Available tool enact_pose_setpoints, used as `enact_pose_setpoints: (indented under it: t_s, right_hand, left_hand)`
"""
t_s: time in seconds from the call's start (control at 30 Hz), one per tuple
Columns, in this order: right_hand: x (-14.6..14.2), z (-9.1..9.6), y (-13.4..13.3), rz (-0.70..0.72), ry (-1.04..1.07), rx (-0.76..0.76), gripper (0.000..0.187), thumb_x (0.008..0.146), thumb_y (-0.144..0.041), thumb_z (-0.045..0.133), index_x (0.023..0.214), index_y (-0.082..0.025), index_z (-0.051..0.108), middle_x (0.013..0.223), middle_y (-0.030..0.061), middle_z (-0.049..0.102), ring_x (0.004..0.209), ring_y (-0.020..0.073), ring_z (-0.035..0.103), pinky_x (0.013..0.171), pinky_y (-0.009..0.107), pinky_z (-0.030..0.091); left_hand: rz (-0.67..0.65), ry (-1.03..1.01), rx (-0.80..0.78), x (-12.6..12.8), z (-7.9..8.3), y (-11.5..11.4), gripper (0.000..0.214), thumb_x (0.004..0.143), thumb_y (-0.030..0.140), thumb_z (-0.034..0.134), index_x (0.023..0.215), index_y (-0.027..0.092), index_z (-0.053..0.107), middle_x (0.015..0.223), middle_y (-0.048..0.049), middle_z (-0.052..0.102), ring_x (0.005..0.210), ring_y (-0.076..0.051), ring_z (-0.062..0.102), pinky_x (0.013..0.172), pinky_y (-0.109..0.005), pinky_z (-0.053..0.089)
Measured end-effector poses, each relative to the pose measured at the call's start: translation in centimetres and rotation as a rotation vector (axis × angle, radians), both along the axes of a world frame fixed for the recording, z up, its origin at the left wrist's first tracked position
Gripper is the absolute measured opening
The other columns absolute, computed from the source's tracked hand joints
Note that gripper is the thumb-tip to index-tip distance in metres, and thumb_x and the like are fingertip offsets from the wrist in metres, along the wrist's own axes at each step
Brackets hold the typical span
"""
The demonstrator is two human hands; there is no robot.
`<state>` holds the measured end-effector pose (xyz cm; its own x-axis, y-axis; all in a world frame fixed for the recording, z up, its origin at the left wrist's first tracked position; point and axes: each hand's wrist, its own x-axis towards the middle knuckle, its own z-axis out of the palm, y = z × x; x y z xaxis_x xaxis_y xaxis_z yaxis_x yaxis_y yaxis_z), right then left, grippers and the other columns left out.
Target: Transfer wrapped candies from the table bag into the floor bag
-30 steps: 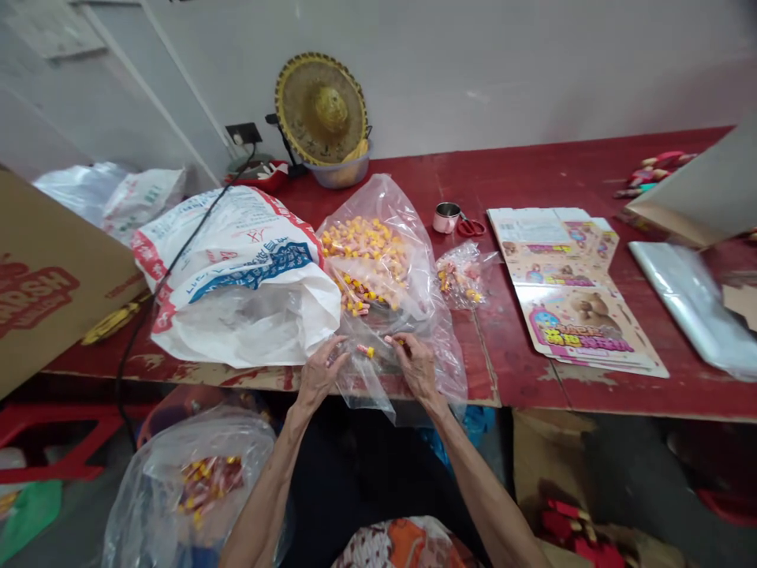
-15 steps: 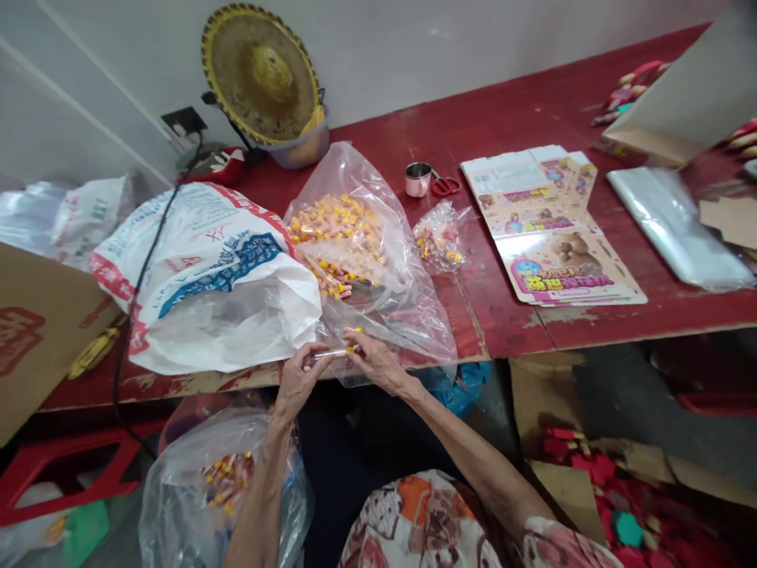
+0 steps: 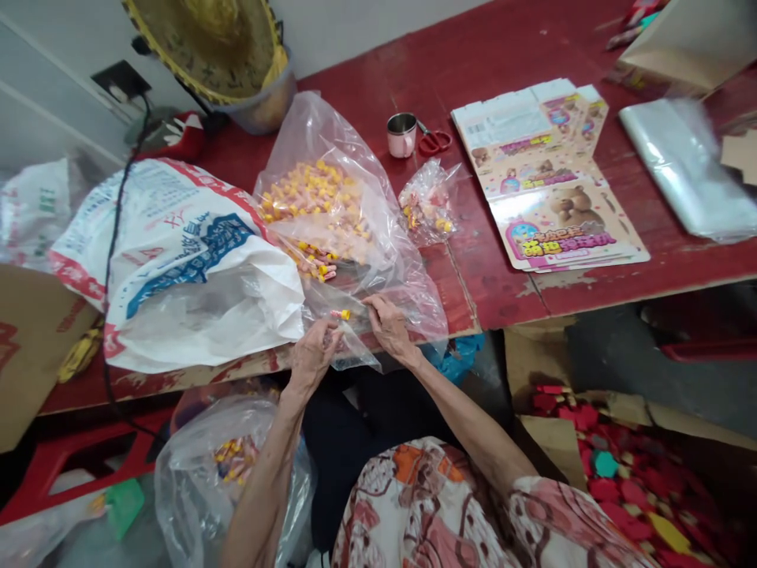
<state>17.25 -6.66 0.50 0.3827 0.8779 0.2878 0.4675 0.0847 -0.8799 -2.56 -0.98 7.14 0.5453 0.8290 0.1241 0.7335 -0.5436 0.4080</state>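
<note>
We are sorting small wrapped sweets by hand, and the step in hand looks like drawing them one at a time from the mouth of a clear plastic bag (image 3: 334,134) on the red-painted table (image 3: 509,47). Our left hand (image 3: 313,355) and right hand (image 3: 387,327) work close together at the table's front edge. One yellow-tipped sweet (image 3: 341,314) sits between them at the gathered film. The left fingers (image 3: 330,331) are curled up around it, though the crumpled plastic makes it hard to say whether they pinch the sweet or only the film. The right fingers (image 3: 374,306) lie pressed together on the bag, just beside it. In our judgement, the next move calls for a firm pinch on that sweet, clear of the film.

Inside the bag, a heap of pink-and-yellow sweets (image 3: 313,197) lies loose and looks undamaged. A smaller bag of sweets (image 3: 426,203) lies just to the right, near a steel cup (image 3: 402,134) and red-handled scissors (image 3: 434,142). A white woven sack (image 3: 195,268) slumps against the clear bag's left side, and a flattened printed carton (image 3: 544,173) lies further right. Below our left arm, a plastic bag of sweets (image 3: 236,481) sits beneath the table's edge.
</note>
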Motion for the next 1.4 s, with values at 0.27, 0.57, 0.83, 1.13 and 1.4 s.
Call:
enact_pose_setpoints:
  t_s: [0.27,0.57,0.83,1.13,1.4]
  right_hand:
    - [-0.4,0.3,0.0,0.018,-0.007,0.014,0.033,0.100,-0.008,0.043,0.116,-0.021,0.067,0.114,0.0089,0.071,0.109,0.0232,0.067,0.100,0.035,0.055]
    - [-0.5,0.4,-0.2,0.022,-0.010,0.020,0.031,0.101,-0.010,0.043,0.114,-0.021,0.069,0.111,0.0091,0.070,0.107,0.0244,0.067,0.097,0.036,0.055]
    - [-0.5,0.5,-0.2,0.007,-0.016,0.030,0.032,0.099,-0.011,0.043,0.113,-0.021,0.070,0.107,0.0093,0.071,0.105,0.0257,0.067,0.097,0.039,0.057]
    - [-0.5,0.4,-0.3,0.005,-0.025,0.047,0.030,0.101,-0.012,0.042,0.112,-0.021,0.069,0.107,0.0091,0.071,0.104,0.0247,0.069,0.094,0.036,0.057]
    - [-0.5,0.0,-0.3,0.017,-0.044,0.054,0.031,0.100,-0.013,0.042,0.112,-0.021,0.069,0.107,0.0094,0.072,0.105,0.0253,0.069,0.094,0.038,0.058]
  left_hand:
    - [0.205,-0.235,-0.084,0.2,1.0,-0.3,0.038,0.098,0.060,0.059,0.094,0.024,0.071,0.087,-0.0034,0.074,0.075,-0.021,0.067,0.068,-0.030,0.050]
    - [0.177,-0.239,0.277,1.3,0.0,-1.4,0.042,0.108,0.056,0.049,0.095,0.022,0.069,0.089,-0.0092,0.073,0.082,-0.025,0.066,0.083,-0.037,0.052]
    - [0.338,-0.388,-0.100,0.5,-2.5,0.2,0.043,0.100,0.066,0.056,0.090,0.025,0.064,0.082,-0.0050,0.070,0.075,-0.025,0.068,0.070,-0.036,0.054]
    - [0.342,-0.426,0.205,0.8,-1.4,-1.9,0.038,0.105,0.058,0.054,0.099,0.023,0.065,0.094,-0.0081,0.071,0.091,-0.024,0.067,0.088,-0.039,0.055]
    - [0.304,-0.511,-0.030,2.0,-2.8,-1.0,0.045,0.099,0.067,0.056,0.090,0.023,0.059,0.084,-0.0047,0.063,0.076,-0.021,0.062,0.076,-0.036,0.055]
